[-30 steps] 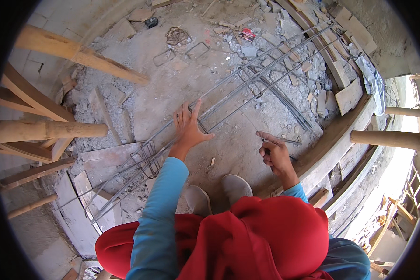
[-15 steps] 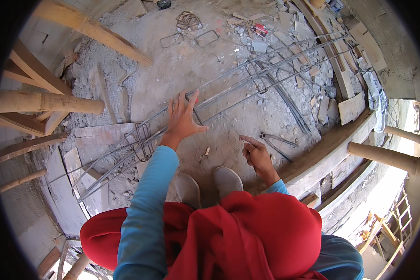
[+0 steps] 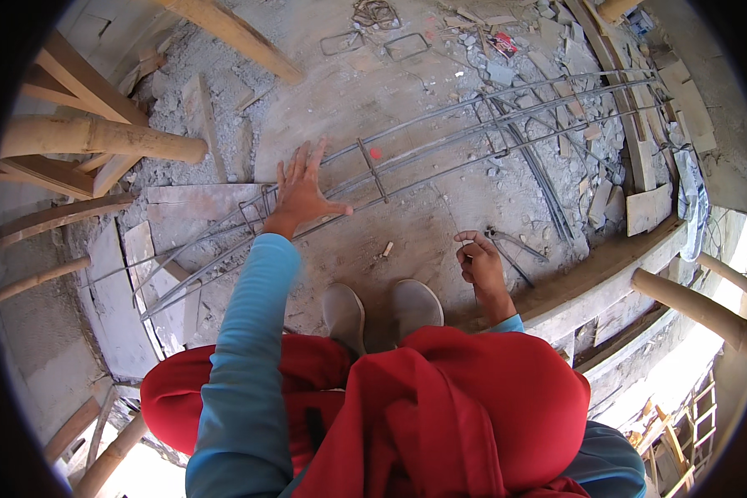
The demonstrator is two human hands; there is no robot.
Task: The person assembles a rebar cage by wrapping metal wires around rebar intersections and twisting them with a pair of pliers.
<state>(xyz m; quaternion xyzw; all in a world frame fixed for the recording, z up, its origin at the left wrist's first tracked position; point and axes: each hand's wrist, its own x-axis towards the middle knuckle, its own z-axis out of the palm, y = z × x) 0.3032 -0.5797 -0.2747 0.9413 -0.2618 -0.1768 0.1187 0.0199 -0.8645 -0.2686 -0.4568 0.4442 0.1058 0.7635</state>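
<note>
A long cage of thin steel bars (image 3: 440, 141) runs slantwise across the floor in front of me. My left hand (image 3: 301, 192) lies over its bars, fingers spread and thumb stretched out, gripping nothing. To the right of that hand, a rectangular stirrup (image 3: 372, 170) stands across the bars beside a red mark. More stirrups (image 3: 253, 207) are bunched just left of the hand. Closer to me, my right hand (image 3: 483, 267) has curled fingers pinching a thin tie wire (image 3: 450, 212) that points up toward the cage. Beside it on the ground lie dark-handled pincers (image 3: 516, 249).
Loose stirrups (image 3: 375, 14) lie at the far side. Bamboo posts (image 3: 108, 139) and curved timbers stand at left. Rubble and wood scraps (image 3: 593, 199) cover the right, bounded by a plank edge (image 3: 589, 282). My shoes (image 3: 417, 305) are close below the cage.
My left hand has slid left along the bars, away from the single stirrup, and its fingers are spread flat. My right hand keeps its curled pose near the pincers. The view has shifted slightly.
</note>
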